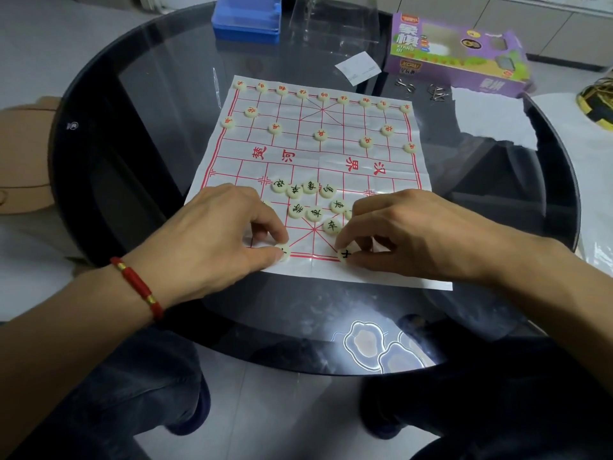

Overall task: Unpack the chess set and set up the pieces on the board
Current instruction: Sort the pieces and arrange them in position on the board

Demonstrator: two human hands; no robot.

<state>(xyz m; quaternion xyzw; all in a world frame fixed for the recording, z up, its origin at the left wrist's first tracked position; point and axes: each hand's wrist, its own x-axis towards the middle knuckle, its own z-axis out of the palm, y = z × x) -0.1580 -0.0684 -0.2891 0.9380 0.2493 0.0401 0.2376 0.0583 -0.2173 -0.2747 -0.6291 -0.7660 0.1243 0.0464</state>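
Note:
A white paper xiangqi board [365, 167] with red lines lies on the black glass table. Cream round pieces with red characters [321, 135] stand arranged on the far half. Several black-lettered pieces [310, 186] lie in a loose cluster on the near half. My left hand [215, 234] pinches one cream piece [283, 252] on the near edge line. My right hand [398, 230] pinches a black-lettered piece [345, 254] on the same line, just right of the palace cross.
A purple xiangqi box [457, 54] lies at the far right, a blue plastic case [247, 18] at the far middle, with a clear lid [335, 21] beside it. A paper slip [358, 68], metal puzzle rings [438, 92] and white tissue [494, 117] sit nearby.

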